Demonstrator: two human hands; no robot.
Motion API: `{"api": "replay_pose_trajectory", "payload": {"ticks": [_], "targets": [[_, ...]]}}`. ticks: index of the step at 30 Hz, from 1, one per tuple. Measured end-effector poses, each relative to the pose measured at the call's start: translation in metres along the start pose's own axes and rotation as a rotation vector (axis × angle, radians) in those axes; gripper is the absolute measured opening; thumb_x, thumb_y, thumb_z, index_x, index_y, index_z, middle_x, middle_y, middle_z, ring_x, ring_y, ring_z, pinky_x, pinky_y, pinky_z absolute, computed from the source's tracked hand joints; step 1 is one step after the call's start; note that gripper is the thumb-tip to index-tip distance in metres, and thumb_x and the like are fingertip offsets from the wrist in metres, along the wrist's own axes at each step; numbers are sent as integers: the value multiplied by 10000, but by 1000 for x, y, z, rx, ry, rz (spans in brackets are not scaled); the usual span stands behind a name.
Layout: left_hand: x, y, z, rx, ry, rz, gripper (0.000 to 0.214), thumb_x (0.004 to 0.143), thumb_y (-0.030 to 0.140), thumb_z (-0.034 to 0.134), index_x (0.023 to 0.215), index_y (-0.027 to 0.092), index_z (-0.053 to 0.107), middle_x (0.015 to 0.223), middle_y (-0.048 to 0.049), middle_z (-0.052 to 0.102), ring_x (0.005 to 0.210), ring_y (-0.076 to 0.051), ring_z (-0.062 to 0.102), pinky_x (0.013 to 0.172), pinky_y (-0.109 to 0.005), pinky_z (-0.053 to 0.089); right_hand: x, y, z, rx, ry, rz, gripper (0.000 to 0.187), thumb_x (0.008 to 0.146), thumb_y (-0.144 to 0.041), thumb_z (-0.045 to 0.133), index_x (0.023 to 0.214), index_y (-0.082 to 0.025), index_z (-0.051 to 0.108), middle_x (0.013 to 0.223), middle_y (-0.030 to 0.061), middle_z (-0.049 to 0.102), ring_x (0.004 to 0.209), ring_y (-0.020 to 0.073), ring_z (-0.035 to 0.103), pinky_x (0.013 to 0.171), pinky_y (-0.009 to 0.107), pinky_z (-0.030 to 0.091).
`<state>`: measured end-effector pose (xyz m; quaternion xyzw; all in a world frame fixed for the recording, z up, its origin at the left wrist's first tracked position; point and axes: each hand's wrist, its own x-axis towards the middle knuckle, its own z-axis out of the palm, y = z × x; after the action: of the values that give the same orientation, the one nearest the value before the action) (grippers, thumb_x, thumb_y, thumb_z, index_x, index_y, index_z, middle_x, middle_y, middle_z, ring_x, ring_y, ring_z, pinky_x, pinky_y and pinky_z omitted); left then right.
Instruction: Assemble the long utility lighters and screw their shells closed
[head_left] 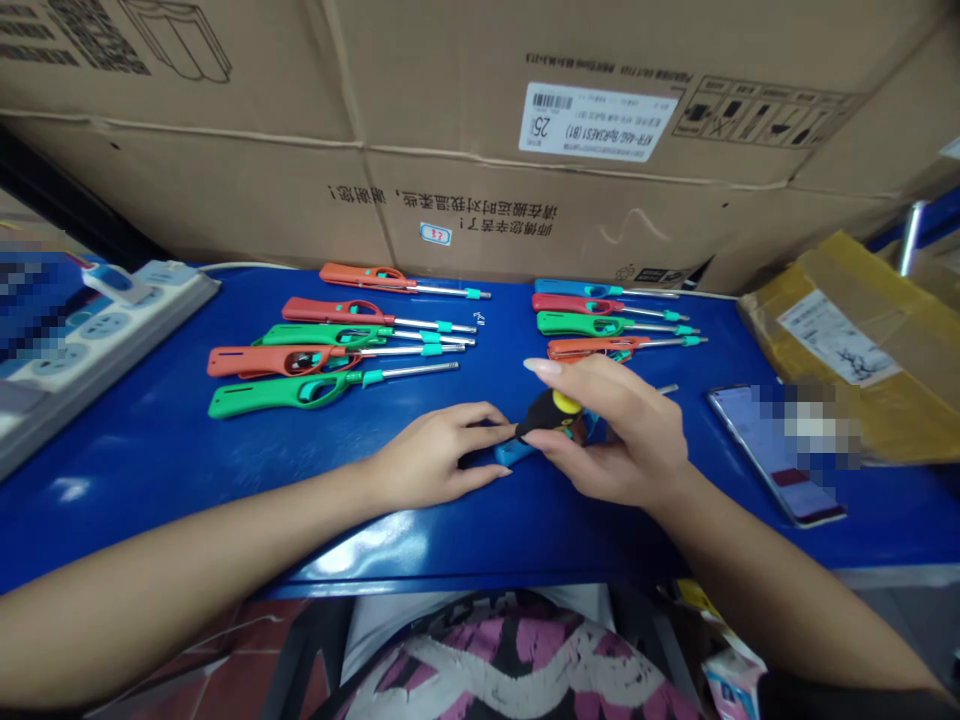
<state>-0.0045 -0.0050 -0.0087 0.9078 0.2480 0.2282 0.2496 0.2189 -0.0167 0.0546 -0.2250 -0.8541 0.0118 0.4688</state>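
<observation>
My right hand (626, 430) grips a short screwdriver (541, 412) with a black and yellow handle, tilted with its black end toward my left fingers. Under it lies a blue lighter (514, 453) of the long-necked kind, mostly covered by my right hand. The fingers of my left hand (439, 450) are closed about the lighter's handle end, pressing it to the table. The screwdriver's tip meets the lighter near my left fingertips; exact contact is hidden. A bit of metal tube (667, 389) shows beyond my right knuckles.
Several long lighters lie at left, among them a green lighter (281, 394); more, including a red lighter (574, 304), lie behind my right hand. A phone (776, 455) and yellow-taped parcel (847, 340) are right, a power strip (112, 325) left. A large carton (450, 110) walls the back.
</observation>
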Motion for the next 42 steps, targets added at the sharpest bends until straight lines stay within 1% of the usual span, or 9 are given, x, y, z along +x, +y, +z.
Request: {"api": "replay_pose_trajectory", "payload": {"ticks": [2, 7, 13, 18, 24, 30, 36, 40, 42], "targets": [[0, 0, 0, -9, 6, -3, 302, 961, 343, 648, 1229, 208, 678, 1172, -85, 672, 1077, -222, 663, 918, -347, 569, 0, 0, -1, -26, -20, -8, 401, 941, -294, 664, 1325, -209, 583, 873, 30, 707, 733, 162, 648, 654, 278, 561], [0, 1, 0, -21, 9, -7, 320, 959, 345, 653, 1248, 209, 672, 1204, -88, 670, 1082, -224, 663, 940, -361, 561, 0, -1, -4, 103, -96, 47, 437, 967, -161, 465, 1400, -176, 518, 1212, 105, 687, 1071, 205, 669, 922, 366, 562], [0, 0, 1, -18, 11, 1, 307, 968, 330, 643, 1246, 203, 668, 1154, -79, 681, 1057, -214, 669, 910, -340, 563, 0, 2, -4, -63, -64, -18, 361, 923, -299, 692, 1265, -209, 617, 818, 12, 657, 688, 145, 612, 586, 255, 507], [1, 1, 0, 2, -5, -11, 286, 967, 341, 644, 1219, 209, 678, 1164, -74, 676, 1062, -220, 665, 907, -346, 560, -1, 2, -5, 97, -148, 51, 477, 992, -191, 434, 1468, -177, 464, 1159, 100, 692, 939, 190, 684, 797, 344, 565], [0, 6, 1, 49, 10, -30, 287, 971, 313, 634, 1237, 208, 658, 1145, -65, 681, 1051, -211, 665, 897, -331, 560, 0, 0, -6, -104, -60, 10, 275, 923, -347, 695, 1150, -202, 642, 753, -1, 646, 619, 133, 587, 542, 257, 459], [0, 8, 2, 100, 12, -53, 308, 966, 309, 633, 1257, 209, 647, 1139, -70, 672, 1019, -226, 675, 854, -347, 572, 3, -4, -10, 69, -160, 29, 388, 982, -178, 441, 1359, -180, 534, 1196, 98, 704, 1066, 190, 682, 807, 318, 567], [0, 8, 3, 98, 33, -49, 334, 976, 276, 606, 1303, 208, 614, 1121, -62, 676, 1010, -215, 680, 844, -332, 577, 1, -3, -9, -154, -75, -10, 257, 929, -350, 690, 1132, -197, 653, 748, -9, 665, 634, 127, 614, 559, 247, 470], [0, 10, 2, 114, 25, -57, 310, 978, 302, 606, 1275, 213, 631, 1117, -67, 666, 988, -220, 678, 833, -344, 579, 0, -2, -8, 14, -163, 26, 412, 997, -226, 470, 1406, -193, 509, 1165, 87, 707, 1032, 188, 682, 779, 301, 563], [0, 10, 2, 121, 20, -59, 298, 979, 303, 606, 1260, 209, 637, 1116, -70, 665, 984, -225, 677, 825, -350, 579, 0, -3, -7, 84, -171, 63, 440, 998, -188, 442, 1436, -207, 480, 1185, 82, 693, 1054, 181, 671, 807, 306, 568]]}}
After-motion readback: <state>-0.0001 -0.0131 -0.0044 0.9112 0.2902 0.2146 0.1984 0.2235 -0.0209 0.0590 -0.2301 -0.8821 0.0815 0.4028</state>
